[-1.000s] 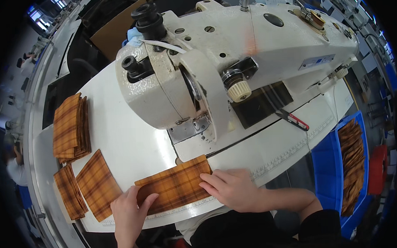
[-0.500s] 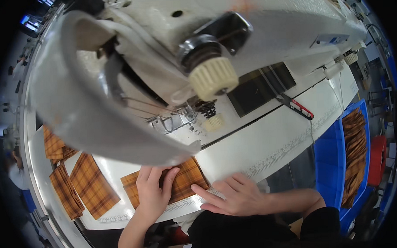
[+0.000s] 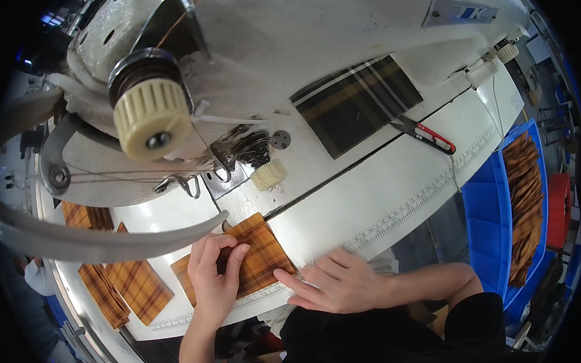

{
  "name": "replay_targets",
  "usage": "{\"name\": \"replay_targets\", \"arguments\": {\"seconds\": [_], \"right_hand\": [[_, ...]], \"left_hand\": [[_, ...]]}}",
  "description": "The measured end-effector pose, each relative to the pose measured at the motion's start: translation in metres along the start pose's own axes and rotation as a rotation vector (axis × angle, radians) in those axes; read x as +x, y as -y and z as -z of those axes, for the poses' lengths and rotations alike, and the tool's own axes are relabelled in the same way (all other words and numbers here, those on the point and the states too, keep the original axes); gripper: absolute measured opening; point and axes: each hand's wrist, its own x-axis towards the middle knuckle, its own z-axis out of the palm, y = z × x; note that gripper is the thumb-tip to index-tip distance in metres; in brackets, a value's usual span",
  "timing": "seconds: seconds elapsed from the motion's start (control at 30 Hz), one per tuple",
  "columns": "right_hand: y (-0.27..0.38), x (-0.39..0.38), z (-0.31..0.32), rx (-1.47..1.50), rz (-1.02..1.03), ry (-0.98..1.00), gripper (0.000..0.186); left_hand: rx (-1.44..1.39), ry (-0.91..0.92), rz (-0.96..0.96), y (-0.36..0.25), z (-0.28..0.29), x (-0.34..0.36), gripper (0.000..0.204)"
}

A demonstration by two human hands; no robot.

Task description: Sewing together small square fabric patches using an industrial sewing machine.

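An orange-brown plaid fabric piece [image 3: 258, 262] lies at the front edge of the white sewing table, under both hands. My left hand [image 3: 213, 270] is on its left part, fingers curled and thumb bent toward them, gripping the cloth near its upper edge; the fingertips are partly hidden. My right hand [image 3: 335, 283] rests at the lower right corner, with the index finger stretched onto the cloth and the thumb apart below it. Just beyond the cloth stands the sewing machine head [image 3: 234, 36], with its cream tension knob [image 3: 152, 119] and curved grey guard [image 3: 113, 242].
More plaid pieces [image 3: 140, 286] lie to the left, some stacked. A dark plaid swatch [image 3: 358, 105] and red-handled thread snips [image 3: 433, 138] sit beyond the ruler strip [image 3: 394, 226]. At right, a blue bin [image 3: 486, 210] holds folded plaid pieces; a red object [image 3: 559, 204] stands behind it.
The view has shifted, so the machine head appears farther left and more of the dark swatch shows. Both hands keep nearly the same pose on the plaid piece.
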Motion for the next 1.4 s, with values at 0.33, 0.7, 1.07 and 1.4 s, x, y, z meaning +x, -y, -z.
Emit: {"name": "replay_targets", "arguments": {"seconds": [0.33, 0.7, 1.07, 1.4], "right_hand": [[0.001, 0.0, 0.001, -0.054, 0.015, 0.047, 0.055], [-0.003, 0.004, 0.007, -0.082, 0.061, 0.126, 0.047], [-0.009, 0.011, 0.015, -0.082, 0.148, 0.185, 0.051], [-0.066, 0.066, 0.016, -0.208, 0.312, 0.246, 0.055]], "left_hand": [[0.009, -0.004, 0.036, -0.004, 0.003, 0.002, 0.014], [0.028, 0.001, 0.051, -0.008, 0.004, 0.006, 0.016], [0.394, 0.156, -0.507, -0.009, 0.006, 0.001, 0.039], [0.27, 0.079, -0.547, 0.026, 0.002, 0.058, 0.035]]}}
